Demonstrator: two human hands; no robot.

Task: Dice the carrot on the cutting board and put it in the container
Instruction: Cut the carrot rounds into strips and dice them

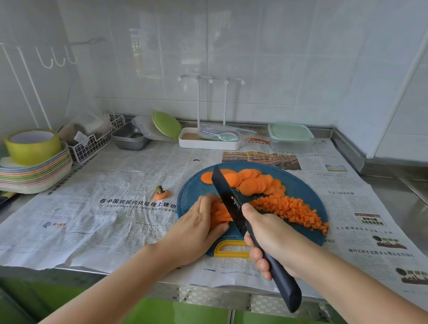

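Head view of a steel counter spread with newspaper. The round dark-blue cutting board, with a yellow handle slot at its near edge, lies right of centre; both hands cover its near rim.

The right hand is wrapped fully round the dark handle of the black-bladed kitchen knife, forefinger lying along the blade's top. The blade slants away to the left. Its cutting edge is hidden behind its own flank, so contact with the board cannot be judged.

The left hand holds a sheaf of carrot strips just left of the blade, fingers curved over the top and thumb against the near end. Its fingertips and most of the strips are concealed.

Round carrot slices overlap at the far side of the board, the knife tip crossing them. The heap of diced carrot lies to the right of the blade.

A trimmed carrot top lies on the newspaper, apart from the board. The clear plastic container with pale-green lid stands closed by the rear wall; its contents are indistinct.
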